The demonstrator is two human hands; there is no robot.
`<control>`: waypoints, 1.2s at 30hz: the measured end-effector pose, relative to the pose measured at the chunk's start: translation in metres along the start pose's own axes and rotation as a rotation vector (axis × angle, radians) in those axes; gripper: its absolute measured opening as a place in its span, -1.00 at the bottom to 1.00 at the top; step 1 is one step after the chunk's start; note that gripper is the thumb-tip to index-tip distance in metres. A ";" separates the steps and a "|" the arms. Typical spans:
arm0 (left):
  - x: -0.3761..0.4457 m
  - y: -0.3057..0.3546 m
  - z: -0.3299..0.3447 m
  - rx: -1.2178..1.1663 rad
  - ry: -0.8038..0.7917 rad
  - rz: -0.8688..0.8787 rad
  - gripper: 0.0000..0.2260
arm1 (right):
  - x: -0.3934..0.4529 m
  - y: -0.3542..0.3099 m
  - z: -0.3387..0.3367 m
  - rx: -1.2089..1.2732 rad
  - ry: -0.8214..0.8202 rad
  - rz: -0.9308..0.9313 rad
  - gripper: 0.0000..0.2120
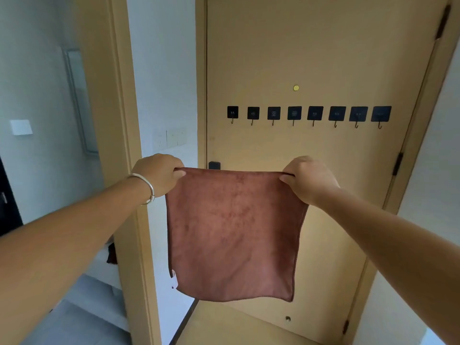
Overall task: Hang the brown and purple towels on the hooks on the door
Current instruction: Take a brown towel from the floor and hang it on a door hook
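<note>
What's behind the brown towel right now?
Behind the brown towel, held by the left hand and right hand, is the lower door. The hooks show above; anything directly behind is covered.

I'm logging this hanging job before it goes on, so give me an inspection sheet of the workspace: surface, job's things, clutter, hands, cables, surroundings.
Surface: tan door, a row of eight black adhesive hooks across it, all bare.
Job's things: brown towel held spread out flat, below the hooks, not yet hung; a white tag shows at its lower left corner. Purple towel not seen.
Clutter: a dark red cloth-like thing low through the doorway on the left, too small to tell.
Hands: left hand pinches the towel's top left corner, silver bangle on the wrist; right hand pinches the top right corner.
Cables: nothing seen.
Surroundings: door frame, black hinges, wall switch, small yellow dot above the hooks.
</note>
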State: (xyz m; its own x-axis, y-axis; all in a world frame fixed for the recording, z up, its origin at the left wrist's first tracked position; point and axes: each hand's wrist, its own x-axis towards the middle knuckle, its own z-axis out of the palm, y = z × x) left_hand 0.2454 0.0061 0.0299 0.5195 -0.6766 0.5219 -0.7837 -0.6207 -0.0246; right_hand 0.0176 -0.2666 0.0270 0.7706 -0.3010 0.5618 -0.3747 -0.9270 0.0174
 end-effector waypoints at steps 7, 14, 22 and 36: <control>0.114 -0.023 0.050 0.041 0.021 -0.051 -0.81 | 0.123 0.046 0.058 0.018 0.025 -0.043 -0.74; 0.201 -0.044 0.107 0.042 0.025 -0.078 -0.78 | 0.209 0.076 0.114 -0.022 0.045 -0.043 -0.73; 0.321 -0.082 0.181 0.023 0.108 -0.030 -0.76 | 0.306 0.097 0.173 -0.066 0.014 0.035 -0.70; 0.495 -0.151 0.260 -0.101 0.303 0.037 -0.90 | 0.474 0.101 0.233 0.010 0.044 0.099 -0.85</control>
State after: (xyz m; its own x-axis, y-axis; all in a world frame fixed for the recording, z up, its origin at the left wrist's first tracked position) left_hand 0.7091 -0.3378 0.0704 0.3766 -0.5396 0.7530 -0.8378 -0.5453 0.0283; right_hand 0.4648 -0.5552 0.1024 0.7065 -0.3817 0.5959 -0.4426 -0.8954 -0.0487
